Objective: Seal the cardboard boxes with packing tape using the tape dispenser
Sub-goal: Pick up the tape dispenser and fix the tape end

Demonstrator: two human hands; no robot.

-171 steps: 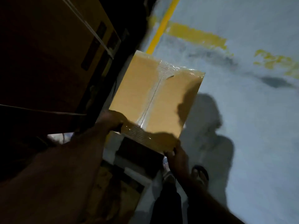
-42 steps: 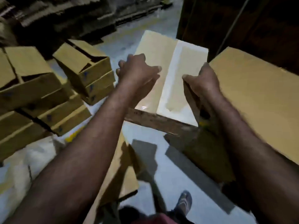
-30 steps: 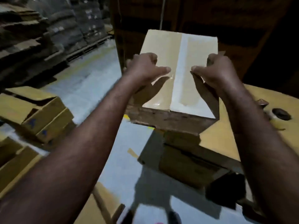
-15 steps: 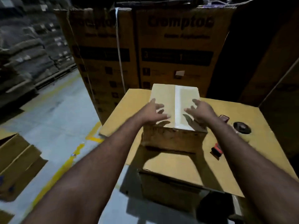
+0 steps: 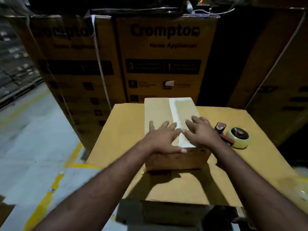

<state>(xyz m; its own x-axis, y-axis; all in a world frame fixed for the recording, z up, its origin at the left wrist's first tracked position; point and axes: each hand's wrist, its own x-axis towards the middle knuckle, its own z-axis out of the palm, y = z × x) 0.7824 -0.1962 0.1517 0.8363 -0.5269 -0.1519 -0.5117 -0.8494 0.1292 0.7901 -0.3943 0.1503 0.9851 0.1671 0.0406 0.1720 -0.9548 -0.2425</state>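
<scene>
Cardboard box (image 5: 158, 112), small, sat on a big flat cardboard sheet (image 5: 250, 157) used as a worktop, glossy tape strip (image 5: 175, 112) running down its top seam. Left hand (image 5: 164, 139) lay flat, fingers spread, on the box top left of the tape; right hand (image 5: 200, 132) lay flat and spread on the right side, gripping nothing. Tape dispenser (image 5: 233, 135), red with a pale roll, rested just right of the box. Large printed cartons (image 5: 165, 64) stood behind.

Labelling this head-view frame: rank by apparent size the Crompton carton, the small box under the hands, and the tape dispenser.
1. Crompton carton, though farthest back.
2. Small box.
3. Tape dispenser, clearly smallest.
</scene>
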